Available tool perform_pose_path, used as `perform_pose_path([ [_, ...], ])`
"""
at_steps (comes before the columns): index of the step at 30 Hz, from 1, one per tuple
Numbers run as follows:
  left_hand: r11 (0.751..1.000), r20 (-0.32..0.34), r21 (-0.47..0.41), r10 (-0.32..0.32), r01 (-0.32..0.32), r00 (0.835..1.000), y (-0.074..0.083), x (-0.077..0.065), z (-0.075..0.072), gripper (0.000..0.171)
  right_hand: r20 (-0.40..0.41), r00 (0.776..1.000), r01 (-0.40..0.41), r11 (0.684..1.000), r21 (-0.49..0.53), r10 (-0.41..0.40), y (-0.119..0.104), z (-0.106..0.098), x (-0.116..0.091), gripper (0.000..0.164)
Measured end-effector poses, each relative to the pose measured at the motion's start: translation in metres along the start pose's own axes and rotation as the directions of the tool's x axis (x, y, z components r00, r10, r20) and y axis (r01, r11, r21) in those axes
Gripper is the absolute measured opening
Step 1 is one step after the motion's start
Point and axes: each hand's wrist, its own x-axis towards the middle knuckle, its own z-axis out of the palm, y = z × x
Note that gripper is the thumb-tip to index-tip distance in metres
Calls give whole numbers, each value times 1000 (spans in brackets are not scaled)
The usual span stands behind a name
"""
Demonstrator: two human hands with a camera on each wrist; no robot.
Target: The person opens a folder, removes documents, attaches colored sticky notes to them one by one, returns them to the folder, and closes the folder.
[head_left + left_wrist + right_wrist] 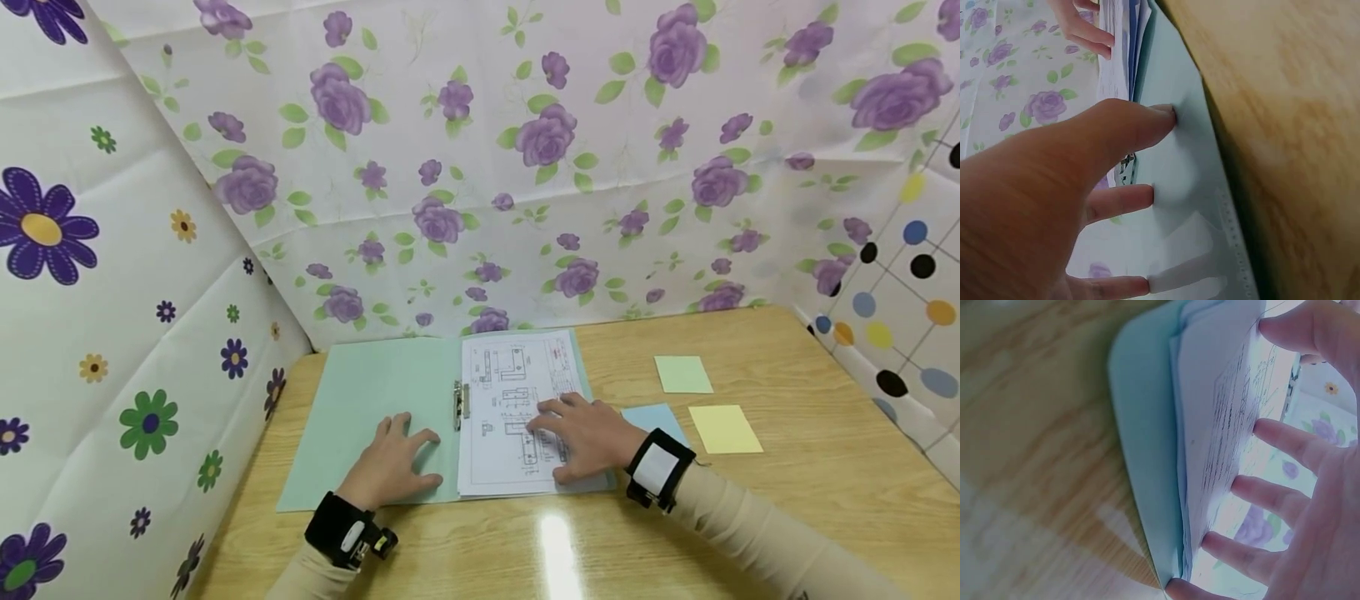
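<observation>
Taking the metal clip (459, 406) as the clock's hub, a bright streak of light (559, 558) is gleaming at five o'clock on the near part of the wood-grained table (450, 558). At half past seven the left hand (390, 467) is spreading its fingers wide, tips touching the pale green folder (375, 383), and is holding nothing. At half past three the right hand (592, 437) is also spreading wide, gripping nothing, its fingertips touching the printed drawing sheets (498, 425). These are lying on the right half of the opened folder, around the hub. Beyond, at three, a blue note (663, 415) is showing partly behind the right wrist; a yellow note (725, 429) is lying farther out, and a green note (683, 374) slightly higher. Farthest off, purple-rose sheeting (480, 208) is hanging at twelve, daisy-print sheeting (127, 275) at ten and dotted sheeting (911, 333) towards three.
</observation>
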Motion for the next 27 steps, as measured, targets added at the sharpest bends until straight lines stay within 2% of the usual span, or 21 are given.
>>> perform_pose_path([
  [1,1000,-18,2,4,-4,1000,-2,0,4,58,5,1000,1,1000,3,-1,0,-2,0,73],
  [3,1000,-16,-2,3,-3,1000,4,-2,0,58,17,1000,1,1000,17,-1,2,-5,0,74],
  [4,999,-37,24,29,-28,999,4,-3,3,56,23,1000,2,1000,23,-3,2,-7,0,74],
  [9,997,-47,64,52,-49,998,24,-11,-10,58,34,999,11,999,32,-12,7,-10,0,73],
  [13,998,-20,49,27,-26,999,38,-15,-24,62,28,999,20,999,26,-21,9,-9,0,73],
  [19,999,43,-47,10,-8,999,51,-21,-43,63,26,999,24,999,28,-25,8,-8,1,72],
  [23,999,21,-34,11,-10,1000,52,-22,-43,56,26,999,23,999,30,-24,7,-9,1,72],
  [26,998,8,-55,-33,33,999,55,-21,-41,51,27,999,24,999,33,-25,7,-9,1,72],
  [27,994,21,-82,-66,68,998,58,-21,-42,52,27,999,25,999,34,-26,7,-8,1,72],
])
